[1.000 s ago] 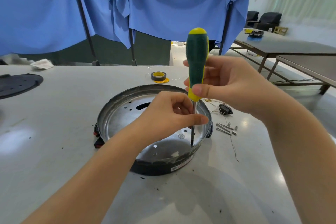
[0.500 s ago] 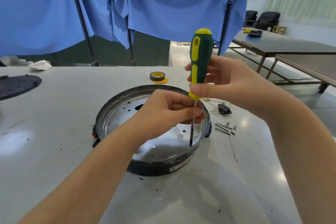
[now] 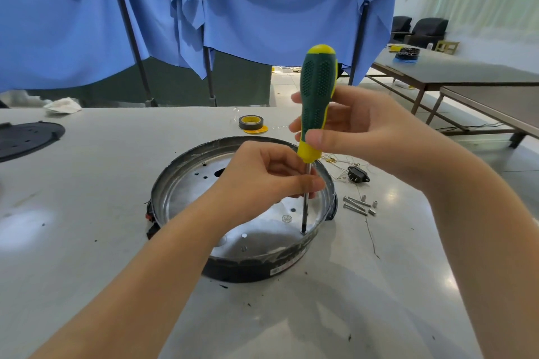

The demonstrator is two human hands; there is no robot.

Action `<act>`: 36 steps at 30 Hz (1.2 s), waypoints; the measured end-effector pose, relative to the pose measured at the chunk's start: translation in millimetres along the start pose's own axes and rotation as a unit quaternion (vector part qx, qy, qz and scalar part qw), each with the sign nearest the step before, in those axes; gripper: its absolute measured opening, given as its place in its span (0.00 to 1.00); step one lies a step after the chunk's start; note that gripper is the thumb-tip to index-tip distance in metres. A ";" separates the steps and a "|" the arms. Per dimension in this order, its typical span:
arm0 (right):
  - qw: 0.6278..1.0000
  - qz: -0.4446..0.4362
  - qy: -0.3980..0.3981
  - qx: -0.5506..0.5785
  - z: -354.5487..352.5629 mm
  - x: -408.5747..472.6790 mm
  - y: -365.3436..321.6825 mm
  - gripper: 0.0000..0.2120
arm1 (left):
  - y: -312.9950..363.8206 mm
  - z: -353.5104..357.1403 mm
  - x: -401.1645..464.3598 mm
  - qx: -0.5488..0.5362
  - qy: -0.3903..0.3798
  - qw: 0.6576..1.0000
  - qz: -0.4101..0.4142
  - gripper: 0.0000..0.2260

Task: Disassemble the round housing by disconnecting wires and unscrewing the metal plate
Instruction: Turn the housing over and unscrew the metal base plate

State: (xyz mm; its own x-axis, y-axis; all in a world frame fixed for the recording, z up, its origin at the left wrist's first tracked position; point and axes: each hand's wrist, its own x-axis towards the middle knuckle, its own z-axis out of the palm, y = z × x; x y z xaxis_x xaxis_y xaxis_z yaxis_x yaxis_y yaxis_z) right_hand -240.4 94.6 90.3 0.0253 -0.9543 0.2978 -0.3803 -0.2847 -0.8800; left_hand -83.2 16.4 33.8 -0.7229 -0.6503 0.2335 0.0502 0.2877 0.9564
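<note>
The round black housing [image 3: 248, 269] lies on the grey table with a shiny metal plate [image 3: 186, 198] inside it. A green-and-yellow screwdriver [image 3: 316, 96] stands upright, its tip on a screw near the plate's right front rim. My right hand [image 3: 367, 134] grips the handle. My left hand [image 3: 262, 181] pinches the steel shaft just below the handle. A second screw head [image 3: 286, 218] shows on the plate to the left of the tip.
Loose screws and spacers [image 3: 358, 205] lie right of the housing, with a black plug socket and thin wires [image 3: 357, 175] behind them. A tape roll [image 3: 251, 122] sits at the back, a black round cover [image 3: 26, 137] at far left. Blue cloth hangs behind the table.
The screwdriver handle has rotated in my right hand, its yellow stripe turning out of sight. Tip and left hand stay in place.
</note>
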 end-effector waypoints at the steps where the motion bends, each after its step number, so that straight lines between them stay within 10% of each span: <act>1: 1.000 0.000 0.014 -0.019 1.0 1.2 0.2 0.20 | -0.1 -0.1 0.1 0.000 0.000 1.000 0.001 0.06; 36: 1.000 0.001 0.019 -0.018 -2.3 1.9 1.9 0.18 | -4.3 -0.4 0.6 0.047 -0.031 0.998 -0.029 0.04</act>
State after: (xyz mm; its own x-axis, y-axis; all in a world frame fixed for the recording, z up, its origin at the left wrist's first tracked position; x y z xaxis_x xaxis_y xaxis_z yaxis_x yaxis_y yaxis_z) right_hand -243.2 92.4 90.0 -0.0107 -0.9505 0.3106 -0.4129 -0.2787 -0.8671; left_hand -83.6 14.5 29.9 -0.7642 -0.6237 0.1641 -0.0560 0.3177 0.9465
